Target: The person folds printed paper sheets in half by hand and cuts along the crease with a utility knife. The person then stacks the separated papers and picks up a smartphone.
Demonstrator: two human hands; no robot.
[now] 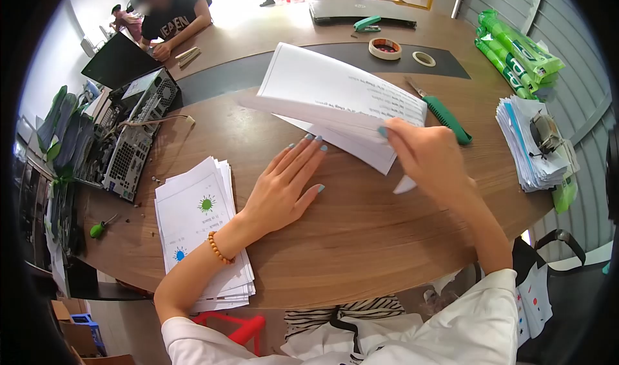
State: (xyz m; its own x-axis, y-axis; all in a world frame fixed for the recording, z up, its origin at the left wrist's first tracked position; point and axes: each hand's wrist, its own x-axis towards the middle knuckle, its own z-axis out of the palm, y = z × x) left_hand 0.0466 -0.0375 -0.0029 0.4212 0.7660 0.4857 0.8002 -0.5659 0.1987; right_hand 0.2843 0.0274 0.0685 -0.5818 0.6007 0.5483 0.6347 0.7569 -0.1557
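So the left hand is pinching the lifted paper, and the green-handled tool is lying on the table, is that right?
Not quite: the head view shows the right hand pinching the lifted paper, not the left. The green-handled tool is lying on the table.

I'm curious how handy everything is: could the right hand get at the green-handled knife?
Probably yes: the green-handled knife appears close to the right hand, with nothing lying over its handle. But that hand is gripping printed paper, so it would likely need to let go first.
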